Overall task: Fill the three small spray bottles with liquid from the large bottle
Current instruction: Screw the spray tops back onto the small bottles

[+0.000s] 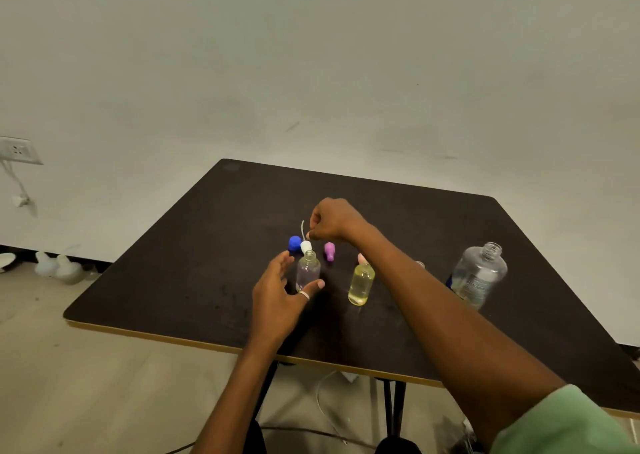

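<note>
Closest to us, our green sleeve (pixel 571 426) is showing at the lower right, and from it our right arm is stretching out over the dark table (pixel 173 280). Our right hand (pixel 334 221) is curling its fingers in tight and pinching a white spray top (pixel 306 246), whose thin tube is sticking up just left of the knuckles.

Our left hand (pixel 277 294) is spreading loosely, fingers apart, around a small clear bottle (pixel 308 271). That bottle is standing upright with its mouth uncovered, right under the white spray top. The ringed thumb is lying against the bottle's lower part. The other fingers are sitting just to its left, and we cannot tell whether they are touching it.

A blue cap (pixel 294 243) is lying just beyond the left fingertips, and a purple cap (pixel 329 251) is lying just on the near side of the right hand. A small yellow bottle (pixel 361 284) is standing between our two arms, close to the right forearm, with a pink cap (pixel 361 257) peeking out behind it. A third small bottle (pixel 420 264) is showing only its neck over the right forearm. The large bottle (pixel 479 275) is standing upright and uncapped, well out to the right of the right arm.
</note>
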### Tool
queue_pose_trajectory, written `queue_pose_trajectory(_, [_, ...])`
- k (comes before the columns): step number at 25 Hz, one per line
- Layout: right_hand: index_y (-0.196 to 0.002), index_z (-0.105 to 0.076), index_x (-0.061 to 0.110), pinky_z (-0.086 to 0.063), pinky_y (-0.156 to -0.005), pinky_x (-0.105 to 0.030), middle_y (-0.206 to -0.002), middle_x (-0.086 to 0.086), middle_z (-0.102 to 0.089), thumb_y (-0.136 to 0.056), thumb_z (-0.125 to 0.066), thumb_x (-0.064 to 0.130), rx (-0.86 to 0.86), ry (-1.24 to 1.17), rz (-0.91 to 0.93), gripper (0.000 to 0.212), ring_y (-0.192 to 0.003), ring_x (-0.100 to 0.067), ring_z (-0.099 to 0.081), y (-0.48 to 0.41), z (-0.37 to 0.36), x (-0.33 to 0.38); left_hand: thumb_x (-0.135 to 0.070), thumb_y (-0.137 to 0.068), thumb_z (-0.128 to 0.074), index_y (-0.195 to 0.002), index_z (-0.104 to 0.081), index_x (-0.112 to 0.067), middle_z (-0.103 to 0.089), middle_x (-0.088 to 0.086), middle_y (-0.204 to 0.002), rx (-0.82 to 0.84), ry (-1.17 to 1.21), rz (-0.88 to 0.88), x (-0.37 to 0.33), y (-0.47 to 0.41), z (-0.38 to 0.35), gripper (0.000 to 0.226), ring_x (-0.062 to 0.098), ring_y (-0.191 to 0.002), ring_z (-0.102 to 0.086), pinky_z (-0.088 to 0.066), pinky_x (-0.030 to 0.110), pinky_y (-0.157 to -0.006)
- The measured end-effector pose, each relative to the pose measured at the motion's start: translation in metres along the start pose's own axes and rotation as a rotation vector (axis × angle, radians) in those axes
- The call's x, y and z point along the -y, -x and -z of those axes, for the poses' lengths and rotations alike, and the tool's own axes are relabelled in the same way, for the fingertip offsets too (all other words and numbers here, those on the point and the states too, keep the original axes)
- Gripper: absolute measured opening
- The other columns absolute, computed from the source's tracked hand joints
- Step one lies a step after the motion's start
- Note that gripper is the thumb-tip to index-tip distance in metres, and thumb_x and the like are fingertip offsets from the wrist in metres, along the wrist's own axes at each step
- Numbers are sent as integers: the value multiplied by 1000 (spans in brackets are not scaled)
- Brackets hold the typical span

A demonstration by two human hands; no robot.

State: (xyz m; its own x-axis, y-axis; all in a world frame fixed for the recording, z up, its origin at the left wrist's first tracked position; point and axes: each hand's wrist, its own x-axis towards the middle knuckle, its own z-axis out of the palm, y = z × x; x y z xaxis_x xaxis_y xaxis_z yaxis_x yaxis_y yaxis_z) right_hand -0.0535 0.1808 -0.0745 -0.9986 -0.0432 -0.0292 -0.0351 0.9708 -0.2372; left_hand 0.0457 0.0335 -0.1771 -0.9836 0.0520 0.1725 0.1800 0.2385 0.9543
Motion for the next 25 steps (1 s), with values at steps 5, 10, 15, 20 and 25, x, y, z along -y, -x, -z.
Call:
queue_pose_trajectory(5, [-79,-66,12,-59,-75,-40,-79,-6,-66,-76,-75,29,67,114,-34,20,-75,-23,-66,-28,-24,7,-27,-74,-86,-136,-55,-22,-61,-19,-117,-2,28,-12,-2,1,-3,70,-9,-101,-60,-46,6,-87])
queue_pose_trajectory(10, [-84,-61,10,-58,-76,-41,-82,-9,-63,-73,-80,33,121,140,-66,32,-78,-26,-65,-36,-31,10,-21,-78,-83,-123,-64,-25,-72,-13,-112,3,57,-28,5,-2,-2,50,-4,-101,-67,-54,16,-88])
queue_pose_trajectory(15, [-85,-60,6,-58,-77,-41,-83,-10,-62,-73,-80,30,136,141,-74,34,-80,-27,-65,-35,-35,10,-24,-78,-83,-130,-60,-24,-67,-17,-116,28,15,-46,4,-2,-1,57,-2,-106,-65,-53,18,-91])
queue_pose_trajectory(20, [-67,-60,16,-58,-75,-38,-80,-7,-68,-70,-80,28,55,90,-54,23,-78,-24,-66,-21,-5,10,-25,-77,-83,-131,-60,-29,-65,-26,-111,45,3,-61,4,-2,-1,59,-6,-109,-63,-52,23,-96])
queue_pose_trajectory(25, [-81,-70,14,-56,-71,-33,-78,0,-70,-72,-78,21,-109,-74,-9,14,-76,-15,-67,30,37,3,-26,-79,-81,-135,-56,-28,-67,-12,-124,41,-9,-45,8,-5,-2,62,0,-111,-63,-51,27,-100])
